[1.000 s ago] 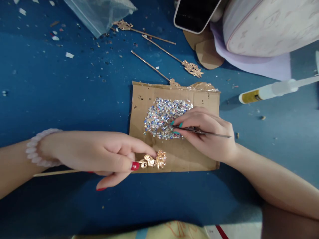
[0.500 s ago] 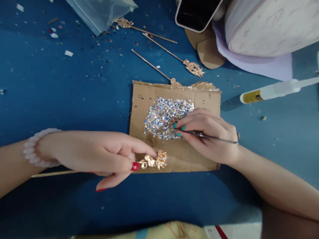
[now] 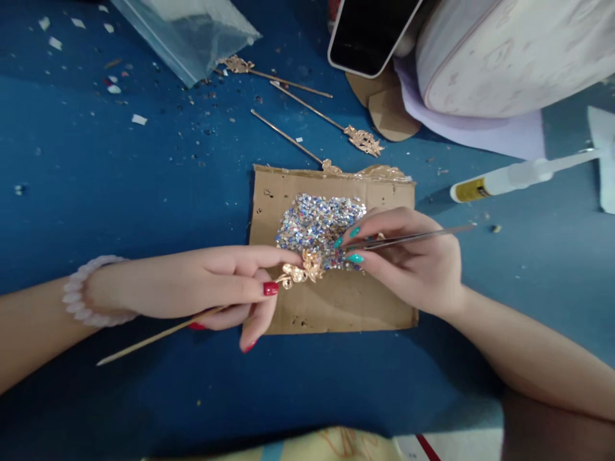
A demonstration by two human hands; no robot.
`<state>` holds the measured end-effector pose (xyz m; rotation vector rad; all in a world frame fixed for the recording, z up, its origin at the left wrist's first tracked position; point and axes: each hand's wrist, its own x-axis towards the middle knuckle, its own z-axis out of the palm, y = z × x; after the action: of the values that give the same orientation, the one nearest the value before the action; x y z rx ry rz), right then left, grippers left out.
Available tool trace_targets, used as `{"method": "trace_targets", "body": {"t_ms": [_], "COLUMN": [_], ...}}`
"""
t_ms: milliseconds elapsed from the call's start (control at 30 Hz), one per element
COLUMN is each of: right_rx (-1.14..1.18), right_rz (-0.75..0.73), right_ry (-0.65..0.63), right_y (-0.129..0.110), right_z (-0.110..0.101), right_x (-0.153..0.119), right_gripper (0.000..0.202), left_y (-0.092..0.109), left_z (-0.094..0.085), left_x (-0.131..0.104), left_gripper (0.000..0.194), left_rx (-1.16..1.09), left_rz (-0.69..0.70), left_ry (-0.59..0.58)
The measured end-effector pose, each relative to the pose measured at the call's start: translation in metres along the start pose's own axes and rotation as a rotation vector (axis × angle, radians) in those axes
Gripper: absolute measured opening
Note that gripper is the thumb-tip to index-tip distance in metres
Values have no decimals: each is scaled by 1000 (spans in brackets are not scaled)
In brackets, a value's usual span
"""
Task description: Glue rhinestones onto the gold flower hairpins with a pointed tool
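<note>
My left hand (image 3: 216, 282) is closed on a gold-coloured hairpin (image 3: 312, 266) with a flower-shaped head, pinched between thumb and forefinger over the cardboard. A thin pale stick (image 3: 158, 337) sticks out behind the same hand; whether it is the hairpin's stem I cannot tell. Metal tweezers (image 3: 423, 235) are gripped in my right hand (image 3: 418, 262), their tips pointing left close to the hairpin's head. Below the tips lies a patch of small shiny rhinestones (image 3: 319, 221), blue, silver and clear, on the cardboard sheet (image 3: 355, 307). Whether the tips hold a stone is too small to see.
Several gold hairpins (image 3: 362, 139) lie beyond the cardboard, near a clear plastic bag (image 3: 192, 38). To the right are a glue bottle (image 3: 500, 181), a phone (image 3: 372, 35) and a large white rounded case (image 3: 509, 57). White scraps (image 3: 139, 120) dot the blue table.
My left hand has brought the hairpin up to the edge of the rhinestones, tilting the pale stick. The tweezers have lifted and levelled, and my right fingers show more openly.
</note>
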<state>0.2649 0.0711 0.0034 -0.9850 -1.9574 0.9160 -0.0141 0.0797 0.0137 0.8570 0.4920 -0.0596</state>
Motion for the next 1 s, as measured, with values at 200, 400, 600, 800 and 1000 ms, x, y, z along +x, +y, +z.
{"method": "trace_targets", "body": {"t_ms": [200,400,600,800,1000], "right_rx": [23,212,221,272,213], "right_rz": [-92,-36,-147,-95,-127], "right_ry": [36,-50,-174,-208,-242], "right_y": [-8,-20,-22,-20,-23], "right_z": [-4,11,24,22,22], "right_x": [3,-8,-14,-15,-14], "right_gripper": [8,6,5,10,12], "left_y": [-6,-8,-7,-7,-9], "left_z": [3,6,10,12,13], "left_x": [5,11,11,10,11], "left_gripper": [40,13,11,18,15], "left_rx": [-46,-38,57,75,64], "left_rz": [186,246,253,211,226], "left_ry": [142,255,276,311,320]}}
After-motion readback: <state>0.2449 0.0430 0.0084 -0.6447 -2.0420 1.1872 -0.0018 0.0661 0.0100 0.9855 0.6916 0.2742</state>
